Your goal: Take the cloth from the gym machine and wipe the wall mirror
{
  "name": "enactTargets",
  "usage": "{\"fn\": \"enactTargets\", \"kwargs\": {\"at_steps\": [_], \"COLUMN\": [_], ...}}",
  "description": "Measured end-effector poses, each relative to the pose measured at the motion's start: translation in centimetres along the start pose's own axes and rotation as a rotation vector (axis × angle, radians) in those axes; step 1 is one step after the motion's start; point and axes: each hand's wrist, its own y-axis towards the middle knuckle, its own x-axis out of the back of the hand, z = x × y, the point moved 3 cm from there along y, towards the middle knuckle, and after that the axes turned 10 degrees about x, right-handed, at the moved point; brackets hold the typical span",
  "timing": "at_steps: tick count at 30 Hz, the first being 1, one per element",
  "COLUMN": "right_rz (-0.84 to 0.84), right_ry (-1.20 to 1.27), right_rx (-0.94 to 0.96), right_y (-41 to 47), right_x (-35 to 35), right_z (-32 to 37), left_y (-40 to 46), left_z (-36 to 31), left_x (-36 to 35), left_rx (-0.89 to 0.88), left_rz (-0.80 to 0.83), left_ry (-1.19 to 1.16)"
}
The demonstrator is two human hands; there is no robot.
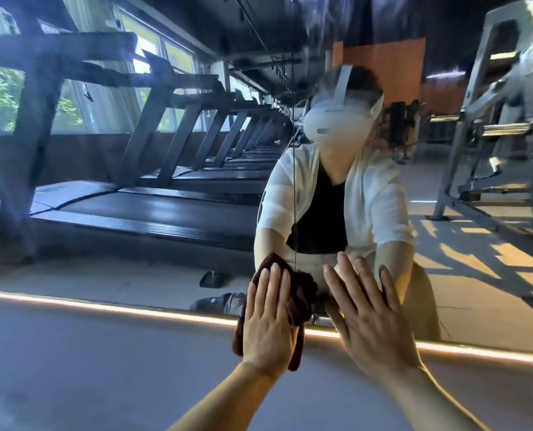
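Note:
The wall mirror [134, 244] fills most of the view and reflects a person in a white top. A dark maroon cloth [299, 298] lies bunched against the mirror's lower part. My left hand [266, 318] presses flat on the cloth with straight fingers. My right hand [367, 312] lies flat on the glass just right of the cloth, fingers straight and spread, holding nothing. Part of the cloth hangs below my left palm over the lit strip.
A glowing light strip [103, 304] runs along the mirror's bottom edge, above a grey ledge [103, 368]. The mirror reflects a row of treadmills [165, 197] on the left and a grey gym machine [507, 150] on the right. A vertical seam [293, 150] splits the mirror.

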Motion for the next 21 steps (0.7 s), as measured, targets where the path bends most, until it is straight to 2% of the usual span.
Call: {"fn": "enactTargets", "kwargs": {"at_steps": [4,6,10,16,21], "right_rz": [0.102,0.092,-0.042,-0.240,-0.360], "right_ry": [-0.011,0.042,0.119,0.089,0.034], "right_rx": [0.165,0.174,-0.001,-0.004,-0.104], "right_y": [-4.9,-4.2,2.4,13.1,18.6], "right_x": [-0.4,0.6,3.3,7.3,10.3], "right_z": [-0.6,-2.1,-6.4,-12.6,-17.5], "left_y": [-1.3,-0.2,5.8,18.5,30.5], "left_z": [0.3,-0.1,-2.5,-5.9,-7.2], "left_x": [0.6,1.5,3.6,8.7,14.5], "left_rx": [-0.039,-0.051,-0.137,-0.264,-0.215], "left_rz": [0.046,0.043,-0.004,-0.164,-0.287], "left_ry": [-0.022,-0.031,-0.008,-0.074,-0.129]}}
